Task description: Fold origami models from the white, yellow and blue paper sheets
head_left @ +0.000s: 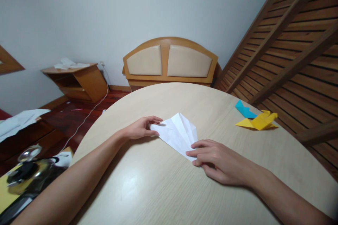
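Note:
A white sheet of paper (177, 133), creased into a pointed shape, lies flat on the round light-wood table (163, 186). My left hand (141, 128) pinches the paper's left tip between thumb and fingers. At the lower right corner of the paper, my right hand (219, 161) presses down with its fingertips. Both forearms reach in from the bottom of the head view.
A yellow folded paper figure (260, 121) and a blue one (244, 110) sit on the table's far right. A padded wooden headboard (170, 61) leans on the wall behind, a slatted bed frame (295, 42) stands at right, and a small wooden cabinet (79, 81) at left.

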Action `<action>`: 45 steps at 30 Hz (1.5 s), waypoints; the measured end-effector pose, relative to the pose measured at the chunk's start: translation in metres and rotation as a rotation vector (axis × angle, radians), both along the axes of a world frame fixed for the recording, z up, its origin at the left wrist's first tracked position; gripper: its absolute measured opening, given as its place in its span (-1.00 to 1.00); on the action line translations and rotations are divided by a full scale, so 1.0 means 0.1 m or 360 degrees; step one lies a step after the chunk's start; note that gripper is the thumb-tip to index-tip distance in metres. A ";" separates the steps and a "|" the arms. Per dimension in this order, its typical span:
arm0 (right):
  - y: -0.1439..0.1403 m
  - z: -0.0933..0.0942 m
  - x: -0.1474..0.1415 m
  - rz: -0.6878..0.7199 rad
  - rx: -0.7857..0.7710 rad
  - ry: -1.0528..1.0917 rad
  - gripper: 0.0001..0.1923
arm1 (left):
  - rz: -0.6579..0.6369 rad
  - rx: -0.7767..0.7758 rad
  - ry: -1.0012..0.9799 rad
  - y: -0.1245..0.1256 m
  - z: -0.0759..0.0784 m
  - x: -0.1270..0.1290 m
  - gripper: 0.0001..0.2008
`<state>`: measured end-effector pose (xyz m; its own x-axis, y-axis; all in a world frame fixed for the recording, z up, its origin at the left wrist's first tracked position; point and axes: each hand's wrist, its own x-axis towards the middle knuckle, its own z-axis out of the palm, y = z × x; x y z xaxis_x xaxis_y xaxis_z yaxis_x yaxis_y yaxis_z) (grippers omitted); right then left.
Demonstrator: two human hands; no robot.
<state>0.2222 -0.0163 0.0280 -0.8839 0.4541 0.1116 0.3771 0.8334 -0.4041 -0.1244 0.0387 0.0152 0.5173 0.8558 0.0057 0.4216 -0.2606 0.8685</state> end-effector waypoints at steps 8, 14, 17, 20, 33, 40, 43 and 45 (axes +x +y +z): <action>0.00 0.02 -0.02 -0.0038 -0.0052 0.0016 -0.66 | -0.0105 0.0273 0.0348 0.02 0.06 -0.08 -0.69; -0.01 0.05 -0.03 -0.0062 -0.0064 -0.0011 -0.67 | -0.0089 0.0666 0.0617 0.07 0.06 -0.10 -0.71; -0.02 0.07 -0.03 -0.0052 -0.0060 -0.0043 -0.70 | -0.0026 0.0536 0.0537 0.05 0.08 -0.11 -0.70; -0.02 0.07 -0.04 -0.0050 -0.0046 -0.0047 -0.71 | 0.0022 0.0238 0.0343 0.01 0.11 -0.16 -0.68; -0.06 0.01 -0.07 -0.0206 -0.0008 -0.0069 -0.68 | 0.0378 0.1283 0.0649 -0.32 0.10 0.34 -0.72; -0.13 -0.03 -0.18 -0.0267 0.0024 -0.0117 -0.64 | -0.0050 0.0904 0.1063 -0.66 -0.11 0.87 -0.46; -0.16 -0.01 -0.22 -0.0276 0.0021 -0.0161 -0.59 | 0.0088 0.0784 0.1233 -0.57 -0.14 0.80 -0.40; -0.17 0.00 -0.25 -0.0261 0.0018 -0.0179 -0.55 | 0.0175 0.0734 0.1306 -0.50 -0.14 0.76 -0.37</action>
